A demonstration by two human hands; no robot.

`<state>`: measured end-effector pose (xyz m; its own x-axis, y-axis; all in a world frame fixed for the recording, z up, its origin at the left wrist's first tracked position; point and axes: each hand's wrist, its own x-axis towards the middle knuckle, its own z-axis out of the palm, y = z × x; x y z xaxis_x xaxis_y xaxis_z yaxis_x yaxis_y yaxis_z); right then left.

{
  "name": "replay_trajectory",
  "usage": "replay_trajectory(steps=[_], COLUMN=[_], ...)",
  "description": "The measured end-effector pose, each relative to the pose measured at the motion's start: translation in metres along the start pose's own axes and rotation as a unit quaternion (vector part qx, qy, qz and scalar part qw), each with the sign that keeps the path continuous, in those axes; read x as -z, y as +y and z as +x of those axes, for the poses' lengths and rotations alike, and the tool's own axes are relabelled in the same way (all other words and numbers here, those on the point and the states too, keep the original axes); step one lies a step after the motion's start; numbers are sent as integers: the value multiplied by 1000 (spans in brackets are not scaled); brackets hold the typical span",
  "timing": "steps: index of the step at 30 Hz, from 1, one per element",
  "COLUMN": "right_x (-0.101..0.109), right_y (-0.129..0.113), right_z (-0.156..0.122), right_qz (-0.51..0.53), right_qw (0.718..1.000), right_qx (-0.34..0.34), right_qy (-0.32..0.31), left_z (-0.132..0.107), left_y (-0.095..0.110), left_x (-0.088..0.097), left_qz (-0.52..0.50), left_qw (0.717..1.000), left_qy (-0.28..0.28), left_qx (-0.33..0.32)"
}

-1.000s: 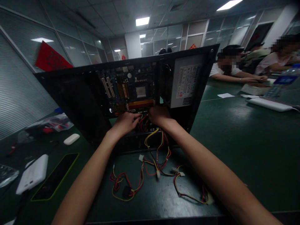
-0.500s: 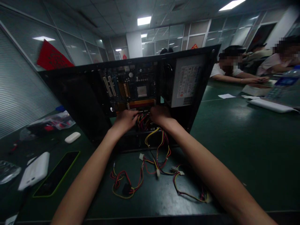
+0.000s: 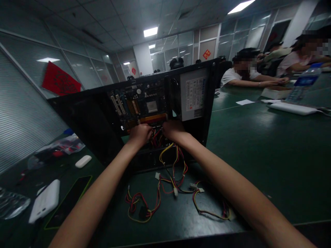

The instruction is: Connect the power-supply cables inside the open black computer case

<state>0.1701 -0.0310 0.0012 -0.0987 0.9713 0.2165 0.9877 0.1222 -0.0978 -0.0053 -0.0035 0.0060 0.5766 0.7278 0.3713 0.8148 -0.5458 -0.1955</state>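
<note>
An open black computer case point(image 3: 85, 127) stands on the table, its inside facing me. It holds a motherboard point(image 3: 160, 93) with a square silver chip cover point(image 3: 152, 106) and a grey power supply point(image 3: 194, 94) at the upper right. Both hands reach in at the board's lower edge. My left hand point(image 3: 140, 133) is curled closed there, its fingertips beside a bundle of red, yellow and black wires point(image 3: 156, 137). On the bundle's other side my right hand point(image 3: 173, 130) is closed too, its fingers mostly hidden. What either one grips cannot be made out.
Loose power cables point(image 3: 144, 210) with white connectors spread before the case. To the left lie a green-edged phone point(image 3: 68, 199), a white device point(image 3: 46, 200), a small white case point(image 3: 83, 161) and plastic bags point(image 3: 64, 146). Rightward are a water bottle point(image 3: 305, 82), a box point(image 3: 276, 92) and seated people.
The view has shifted, and the case's top right corner appears lower and further left. My left fingers are more curled in. Both hands stay at the board's lower edge.
</note>
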Motion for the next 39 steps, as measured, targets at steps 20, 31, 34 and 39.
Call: replay_trajectory(steps=[20,31,34,39], right_x=[5,4,2,3], right_y=[-2,-2,-1,-1], right_z=[0,1,1,2], right_qz=[19,18,17,15], right_qw=[1000,1000,1000,1000], right_qx=[-20,-18,-10,-7], right_qy=[-2,0,-1,-1], left_z=[1,-2,-1,0], left_y=[3,6,5,3], left_x=[1,6,6,7], left_qz=[26,40,27,-39], left_qw=[999,999,999,997], left_qy=[-13,-4,-2,52], left_qx=[14,32,43,38])
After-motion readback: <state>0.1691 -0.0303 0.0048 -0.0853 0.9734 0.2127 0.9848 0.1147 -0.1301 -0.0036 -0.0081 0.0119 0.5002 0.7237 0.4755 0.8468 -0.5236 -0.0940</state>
